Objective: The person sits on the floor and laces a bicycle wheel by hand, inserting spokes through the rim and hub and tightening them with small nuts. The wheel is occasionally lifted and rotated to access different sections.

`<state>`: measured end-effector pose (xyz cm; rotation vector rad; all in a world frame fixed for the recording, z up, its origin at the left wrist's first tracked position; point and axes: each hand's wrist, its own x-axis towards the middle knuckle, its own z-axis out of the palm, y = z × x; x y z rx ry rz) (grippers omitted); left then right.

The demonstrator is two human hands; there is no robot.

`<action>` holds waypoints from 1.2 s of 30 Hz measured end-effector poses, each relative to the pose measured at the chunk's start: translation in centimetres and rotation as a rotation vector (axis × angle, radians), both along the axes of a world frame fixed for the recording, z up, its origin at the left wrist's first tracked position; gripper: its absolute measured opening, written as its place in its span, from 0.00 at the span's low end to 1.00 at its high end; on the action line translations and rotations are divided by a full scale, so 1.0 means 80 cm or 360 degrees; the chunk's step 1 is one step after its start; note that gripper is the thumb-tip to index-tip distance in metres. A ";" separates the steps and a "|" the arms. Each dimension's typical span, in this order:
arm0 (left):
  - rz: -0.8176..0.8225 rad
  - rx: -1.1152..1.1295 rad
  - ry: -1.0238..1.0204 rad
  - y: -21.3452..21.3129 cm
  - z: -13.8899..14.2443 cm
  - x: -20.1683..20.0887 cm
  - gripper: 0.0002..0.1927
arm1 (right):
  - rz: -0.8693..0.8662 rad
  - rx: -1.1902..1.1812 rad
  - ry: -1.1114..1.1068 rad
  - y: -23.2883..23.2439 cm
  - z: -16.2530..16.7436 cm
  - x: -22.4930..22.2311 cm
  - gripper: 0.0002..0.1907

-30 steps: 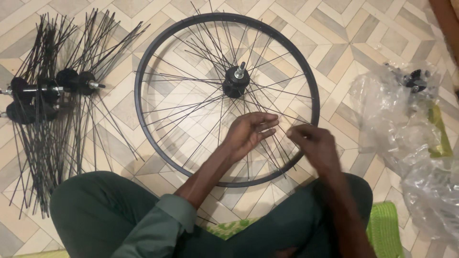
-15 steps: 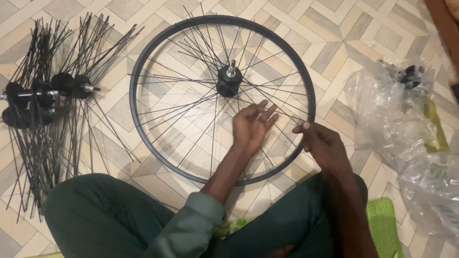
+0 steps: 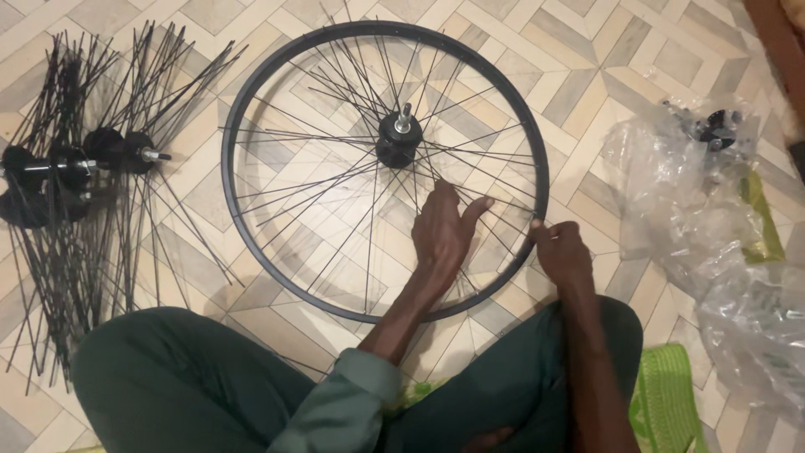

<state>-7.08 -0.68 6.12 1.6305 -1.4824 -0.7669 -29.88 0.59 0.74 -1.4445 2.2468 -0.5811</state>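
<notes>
Glossy floor tiles [image 3: 587, 92] w/ beige-and-grey chevron pattern fill the background; person sits cross-legged on them in dark green trousers. Flat on the tiles, right in front of the knees, lies a round black metal bicycle wheel rim [image 3: 251, 101], thin black wire spokes [image 3: 335, 180] crossing loosely to a black cylindrical hub w/ silver axle stub [image 3: 399, 138] at centre.

Left hand [image 3: 443, 235] rests palm-down on the spokes inside the rim's lower right part, fingers spread apart, tips pointing toward the hub. Right hand [image 3: 560, 252] sits at the rim's right edge, fingers curled together & pinching at the rim/spoke end; what exactly is between the tips is too small to tell.

Far left: bundle of loose black spokes fanned around spare black hubs [image 3: 80, 164]. Right side: crinkled clear plastic bags [image 3: 688, 193], one w/ a small black part inside, beside a green ribbed mat [image 3: 667, 403].
</notes>
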 end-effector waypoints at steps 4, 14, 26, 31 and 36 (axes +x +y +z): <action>0.0031 -0.0105 0.0037 0.010 -0.019 0.003 0.29 | 0.0021 0.0072 -0.0449 0.002 -0.008 -0.001 0.21; 0.0023 0.0041 0.0215 0.007 -0.015 0.010 0.27 | 0.0023 0.0126 0.0018 -0.003 -0.032 -0.033 0.27; 0.0515 -0.0971 -0.0643 -0.003 0.000 0.031 0.26 | -0.0069 -0.0015 -0.0906 0.008 0.052 0.052 0.22; -0.0585 -0.0628 -0.0675 -0.008 0.003 0.053 0.07 | -0.0091 0.0000 -0.0992 0.004 0.081 0.083 0.20; -0.1084 -0.0793 -0.0330 -0.006 -0.004 0.061 0.14 | -0.0061 0.0008 -0.0971 0.005 0.098 0.090 0.21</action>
